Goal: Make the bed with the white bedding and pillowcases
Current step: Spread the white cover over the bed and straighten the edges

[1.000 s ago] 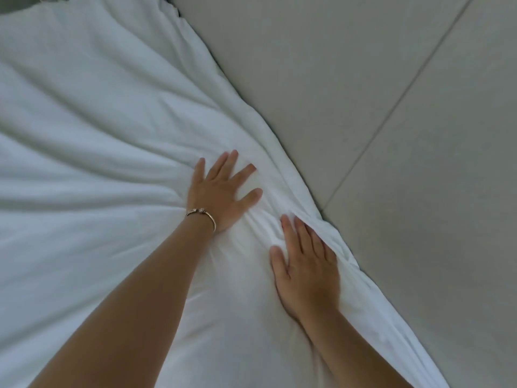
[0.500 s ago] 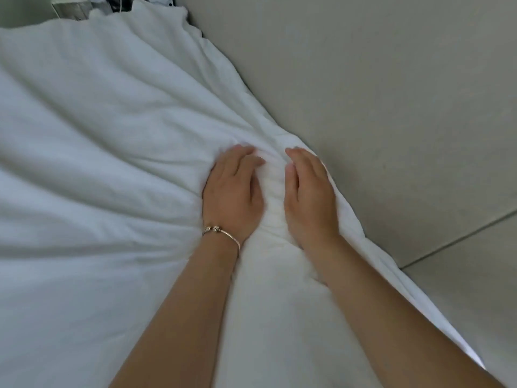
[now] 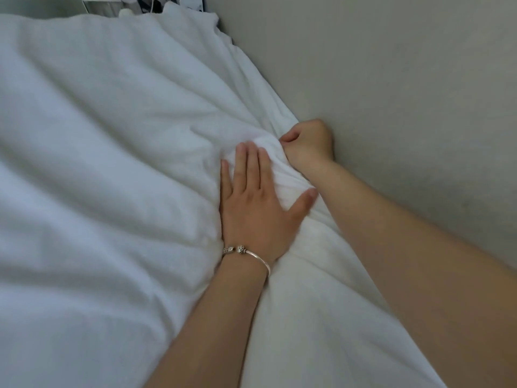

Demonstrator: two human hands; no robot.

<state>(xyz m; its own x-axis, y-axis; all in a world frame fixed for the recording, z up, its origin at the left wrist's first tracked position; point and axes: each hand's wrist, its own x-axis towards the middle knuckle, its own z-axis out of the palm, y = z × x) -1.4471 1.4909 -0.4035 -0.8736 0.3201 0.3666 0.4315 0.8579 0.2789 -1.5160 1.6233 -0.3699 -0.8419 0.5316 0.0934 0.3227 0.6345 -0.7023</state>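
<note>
Two hands at bedding edge by wall. Left hand [image 3: 256, 208] lay flat, fingers straight, pressing white bedding [image 3: 112, 163]. Right hand [image 3: 309, 142] fisted on fold beside wall [image 3: 391, 93]. Risk: bunched fold slips, wrinkles remain.

Head view, close, downward over bedding [image 3: 112, 163]

**A bedroom, bed pushed toward a plain wall**

This is a bedroom in a home or guest room. Rumpled white bedding [image 3: 112, 163] fills most of the view, spread over a bed. Right of the bedding rises a plain grey-beige wall [image 3: 391, 79], meeting its edge. Beyond the bedding's far end, small blurred items [image 3: 131, 2] crowd together, too indistinct to name.
</note>
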